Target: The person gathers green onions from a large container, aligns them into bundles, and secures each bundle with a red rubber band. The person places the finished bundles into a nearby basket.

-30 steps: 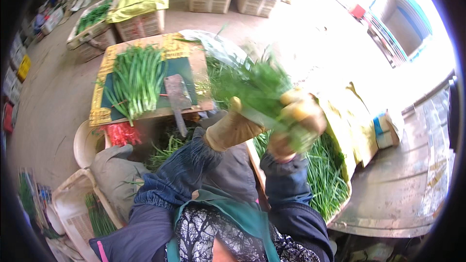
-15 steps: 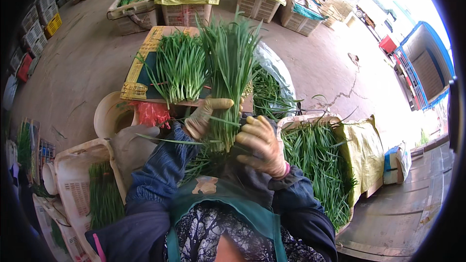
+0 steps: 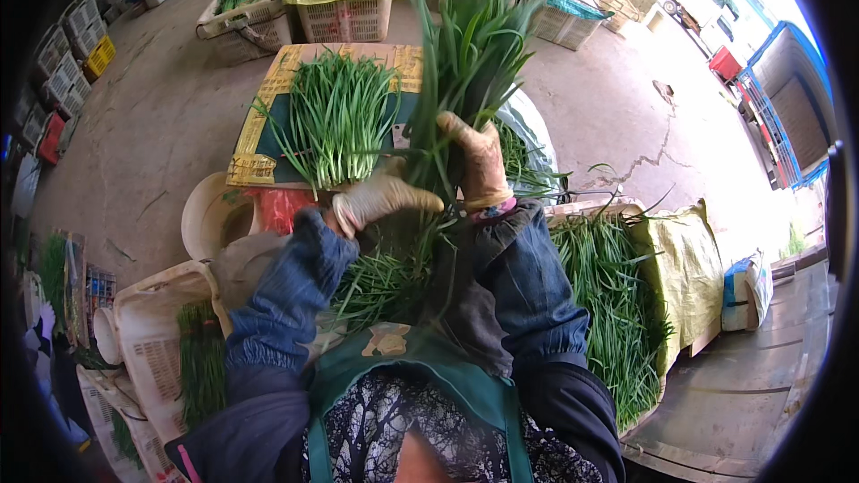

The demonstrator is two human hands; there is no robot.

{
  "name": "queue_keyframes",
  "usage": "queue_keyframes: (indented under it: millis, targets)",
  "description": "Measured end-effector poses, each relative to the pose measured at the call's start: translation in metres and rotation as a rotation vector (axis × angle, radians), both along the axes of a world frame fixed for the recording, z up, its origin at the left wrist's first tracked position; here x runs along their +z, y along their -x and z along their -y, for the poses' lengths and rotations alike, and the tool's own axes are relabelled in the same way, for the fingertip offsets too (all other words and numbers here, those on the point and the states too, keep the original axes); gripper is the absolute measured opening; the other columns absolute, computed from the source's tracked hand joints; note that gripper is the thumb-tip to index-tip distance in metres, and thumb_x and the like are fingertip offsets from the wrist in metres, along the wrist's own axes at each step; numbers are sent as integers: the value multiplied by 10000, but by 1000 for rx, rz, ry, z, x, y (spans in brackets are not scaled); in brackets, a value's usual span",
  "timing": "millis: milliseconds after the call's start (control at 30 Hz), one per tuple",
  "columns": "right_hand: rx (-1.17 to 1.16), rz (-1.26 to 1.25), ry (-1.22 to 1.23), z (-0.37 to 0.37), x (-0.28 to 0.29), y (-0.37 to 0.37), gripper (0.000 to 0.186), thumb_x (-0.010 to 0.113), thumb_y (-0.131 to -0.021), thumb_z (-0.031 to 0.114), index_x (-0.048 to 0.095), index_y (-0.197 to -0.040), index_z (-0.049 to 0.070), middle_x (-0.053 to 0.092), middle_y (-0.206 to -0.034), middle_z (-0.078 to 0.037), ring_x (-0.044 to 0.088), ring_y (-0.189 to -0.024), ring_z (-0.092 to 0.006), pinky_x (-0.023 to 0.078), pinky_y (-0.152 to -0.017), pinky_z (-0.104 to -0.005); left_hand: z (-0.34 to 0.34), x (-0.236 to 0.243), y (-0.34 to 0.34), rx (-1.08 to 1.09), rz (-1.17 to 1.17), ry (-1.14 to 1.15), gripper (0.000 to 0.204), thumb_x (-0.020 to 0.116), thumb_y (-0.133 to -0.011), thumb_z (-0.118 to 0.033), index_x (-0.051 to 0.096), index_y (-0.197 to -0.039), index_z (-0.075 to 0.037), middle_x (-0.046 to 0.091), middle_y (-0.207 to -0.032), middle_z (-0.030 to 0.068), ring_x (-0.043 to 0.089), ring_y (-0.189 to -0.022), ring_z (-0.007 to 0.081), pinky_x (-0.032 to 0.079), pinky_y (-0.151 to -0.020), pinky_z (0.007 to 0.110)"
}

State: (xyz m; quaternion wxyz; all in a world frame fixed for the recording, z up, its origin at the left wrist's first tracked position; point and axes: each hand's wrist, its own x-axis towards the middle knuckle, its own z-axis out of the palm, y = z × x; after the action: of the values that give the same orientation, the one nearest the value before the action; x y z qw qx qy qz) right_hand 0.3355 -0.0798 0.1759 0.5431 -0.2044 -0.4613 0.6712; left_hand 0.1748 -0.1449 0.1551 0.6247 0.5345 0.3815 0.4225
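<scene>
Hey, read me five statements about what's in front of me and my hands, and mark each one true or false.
1. The right hand holds a leafy green bunch. True.
2. A separate green pile lies on the yellow-edged board. True.
3. The bucket stands to the right of the board. False: the bucket is by its near left corner.
4. The left hand is close to the lower part of the held bunch. True.
5. The crate beside the right sleeve is empty. False: green leaves fill that crate.

Head-worn fisheye view, facing down
</scene>
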Motion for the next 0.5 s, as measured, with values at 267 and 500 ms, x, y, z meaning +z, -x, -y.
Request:
queue_keyframes:
  millis: [267,500]
  targets:
    - [23,64,-312,-50,-15,24,631,863,-749,83,538,-1288,37,630,-1202,-60,619,-1053,-207,531,-885,-335,-67,22,28,98,36,-292,908,862,-743,-67,329,-1478,-76,569,-1338,82,564,-1176,176,510,-986,318]
    - [-47,662,-583,-65,-5,27,402,686,-928,348,629,-1192,50,706,-1008,-162,674,-963,-285,519,-812,-399,-119,-38,38,167,27,-302,835,872,-722,-104,417,-1421,-71,581,-1331,70,566,-1187,175,460,-1037,327]
